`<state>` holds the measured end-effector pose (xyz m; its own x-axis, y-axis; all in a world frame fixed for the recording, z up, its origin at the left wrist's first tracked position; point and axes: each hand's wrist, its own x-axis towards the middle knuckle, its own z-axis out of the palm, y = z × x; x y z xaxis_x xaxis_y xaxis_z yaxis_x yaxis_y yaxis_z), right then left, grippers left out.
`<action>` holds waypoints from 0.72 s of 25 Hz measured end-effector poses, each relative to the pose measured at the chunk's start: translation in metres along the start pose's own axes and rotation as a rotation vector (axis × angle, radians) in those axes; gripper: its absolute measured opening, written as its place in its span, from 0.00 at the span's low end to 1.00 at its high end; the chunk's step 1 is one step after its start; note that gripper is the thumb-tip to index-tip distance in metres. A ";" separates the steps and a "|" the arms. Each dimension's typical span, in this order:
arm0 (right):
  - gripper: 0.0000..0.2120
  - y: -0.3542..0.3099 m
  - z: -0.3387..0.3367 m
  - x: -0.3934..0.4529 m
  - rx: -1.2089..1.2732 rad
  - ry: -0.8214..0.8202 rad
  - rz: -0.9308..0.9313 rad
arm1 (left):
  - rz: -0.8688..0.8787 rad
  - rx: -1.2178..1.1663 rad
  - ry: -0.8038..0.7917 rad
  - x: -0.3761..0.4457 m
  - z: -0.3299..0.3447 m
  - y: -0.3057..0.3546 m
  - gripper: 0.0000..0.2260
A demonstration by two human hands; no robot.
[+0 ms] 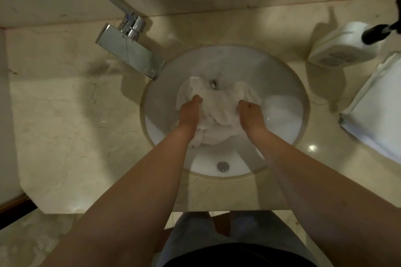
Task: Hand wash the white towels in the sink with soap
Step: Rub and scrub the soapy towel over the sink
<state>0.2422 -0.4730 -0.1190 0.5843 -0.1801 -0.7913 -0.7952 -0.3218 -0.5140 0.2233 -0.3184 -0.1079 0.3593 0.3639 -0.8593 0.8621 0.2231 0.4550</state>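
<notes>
A wet white towel (219, 104) lies bunched in the round white sink (282, 71). My left hand (189, 112) grips its left part with the fingers curled into the cloth. On the towel's right part, my right hand (249, 112) holds the cloth in a closed fist. Both hands are down inside the basin, a short way apart, with the crumpled cloth between them. Water stands in the basin's right side.
A chrome faucet (130, 50) reaches over the sink's far left rim. At the right, a white soap pump bottle (342, 47) lies on the marble counter (71, 119), beside a folded white towel (377, 115). An overflow hole (223, 166) sits at the near rim.
</notes>
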 end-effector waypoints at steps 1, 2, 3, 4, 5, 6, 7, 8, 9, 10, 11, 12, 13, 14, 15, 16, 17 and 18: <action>0.12 0.000 -0.005 -0.005 0.081 -0.007 0.006 | -0.017 -0.006 -0.001 -0.002 -0.003 -0.001 0.13; 0.11 0.000 -0.011 -0.013 0.122 -0.007 -0.014 | -0.006 0.006 -0.004 -0.009 -0.006 0.000 0.16; 0.07 0.001 -0.015 -0.020 0.130 -0.013 -0.051 | 0.027 0.024 0.016 -0.014 -0.009 -0.002 0.18; 0.02 0.003 -0.018 -0.028 0.152 -0.017 -0.084 | 0.056 0.033 0.056 -0.022 -0.011 -0.002 0.19; 0.05 0.004 -0.021 -0.035 0.163 -0.025 -0.108 | 0.083 0.033 0.087 -0.028 -0.014 -0.001 0.19; 0.10 0.004 -0.023 -0.043 0.177 -0.029 -0.123 | 0.106 0.045 0.112 -0.035 -0.017 0.000 0.18; 0.13 0.004 -0.026 -0.050 0.180 -0.011 -0.114 | 0.127 0.066 0.123 -0.044 -0.020 0.003 0.19; 0.15 0.001 -0.028 -0.060 0.195 0.013 -0.087 | 0.153 0.083 0.122 -0.056 -0.026 0.008 0.20; 0.15 -0.001 -0.030 -0.068 0.224 0.027 -0.033 | 0.189 0.060 0.116 -0.066 -0.031 0.011 0.22; 0.14 -0.003 -0.032 -0.073 0.250 0.043 0.034 | 0.234 0.029 0.114 -0.073 -0.036 0.014 0.22; 0.15 -0.008 -0.035 -0.082 0.266 0.055 0.092 | 0.284 0.012 0.119 -0.083 -0.043 0.018 0.20; 0.17 -0.009 -0.036 -0.088 0.282 0.059 0.118 | 0.323 0.012 0.118 -0.094 -0.049 0.021 0.16; 0.19 -0.012 -0.038 -0.098 0.302 0.065 0.120 | 0.364 0.016 0.106 -0.106 -0.057 0.025 0.13; 0.22 -0.013 -0.040 -0.104 0.315 0.065 0.108 | 0.403 0.026 0.102 -0.116 -0.065 0.028 0.11; 0.24 -0.019 -0.041 -0.117 0.327 0.064 0.091 | 0.434 0.030 0.101 -0.125 -0.073 0.030 0.10; 0.26 -0.025 -0.042 -0.128 0.341 0.071 0.064 | 0.462 0.036 0.106 -0.133 -0.081 0.033 0.11; 0.26 -0.031 -0.041 -0.142 0.355 0.082 0.033 | 0.480 0.029 0.099 -0.140 -0.088 0.035 0.11; 0.26 -0.037 -0.041 -0.155 0.372 0.097 -0.013 | 0.495 0.016 0.077 -0.146 -0.096 0.037 0.12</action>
<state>0.1878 -0.4716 0.0362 0.5933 -0.2713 -0.7579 -0.7816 0.0312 -0.6231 0.1684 -0.2766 0.0569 0.6999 0.4881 -0.5214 0.6003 -0.0067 0.7997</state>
